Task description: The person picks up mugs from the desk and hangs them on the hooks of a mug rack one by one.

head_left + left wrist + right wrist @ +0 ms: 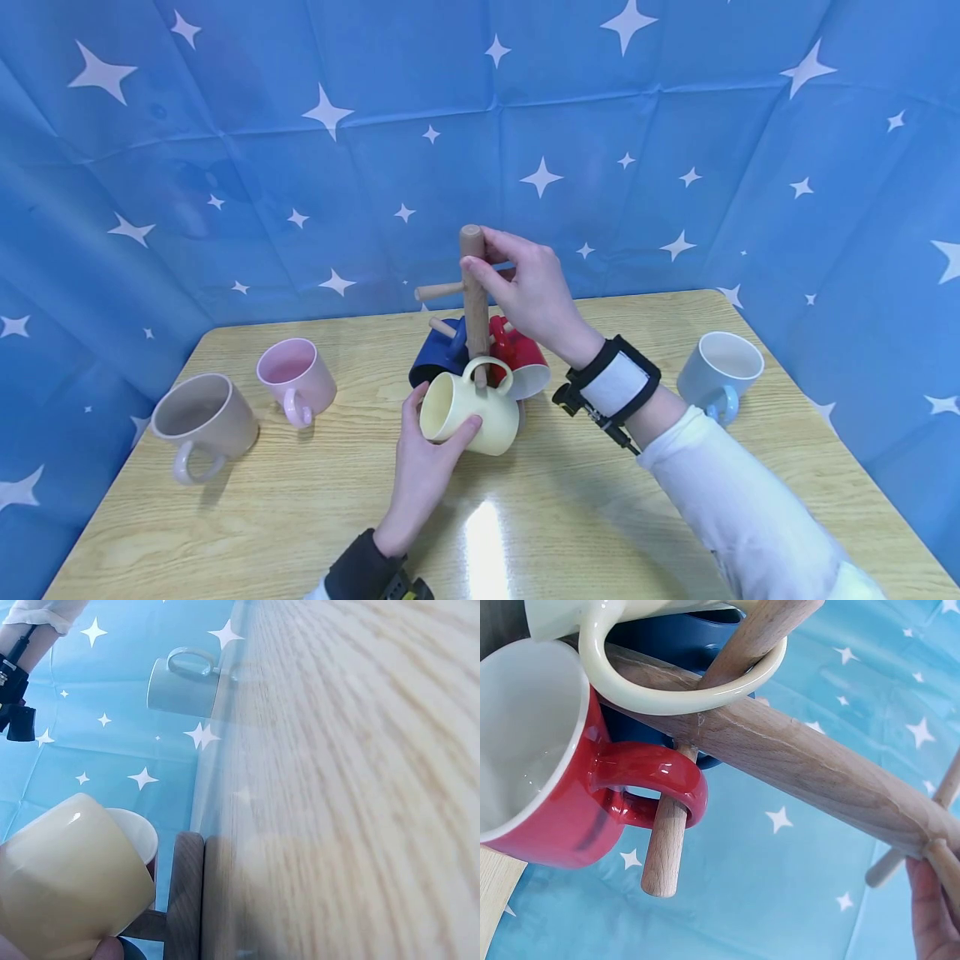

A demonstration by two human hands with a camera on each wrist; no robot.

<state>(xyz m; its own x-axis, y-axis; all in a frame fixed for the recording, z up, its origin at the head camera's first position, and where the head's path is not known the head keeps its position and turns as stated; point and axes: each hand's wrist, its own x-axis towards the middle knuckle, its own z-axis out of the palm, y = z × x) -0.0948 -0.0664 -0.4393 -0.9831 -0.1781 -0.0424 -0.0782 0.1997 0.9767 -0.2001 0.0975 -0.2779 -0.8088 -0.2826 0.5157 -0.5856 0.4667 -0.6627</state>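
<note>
A wooden mug tree (pixel 477 312) stands mid-table, with my right hand (pixel 534 287) pinching its post near the top. My left hand (pixel 429 460) grips a pale yellow mug (pixel 491 423) by its body, thumb on the near side. The mug lies tilted sideways, its mouth to the left. In the right wrist view a front peg (pixel 754 641) passes through the yellow mug's handle (pixel 682 701). A red mug (pixel 577 817) hangs by its handle on the right-hand lower peg. Behind the post, a dark blue mug (pixel 437 354) hangs on the left, partly hidden.
Towards the left of the table stand a pink mug (pixel 315 379) and a beige-grey mug (pixel 232 429). A pale blue-grey mug (pixel 708 375) stands at the right, beside my right forearm. A blue star-patterned cloth (pixel 420 175) hangs behind the table (pixel 337 517).
</note>
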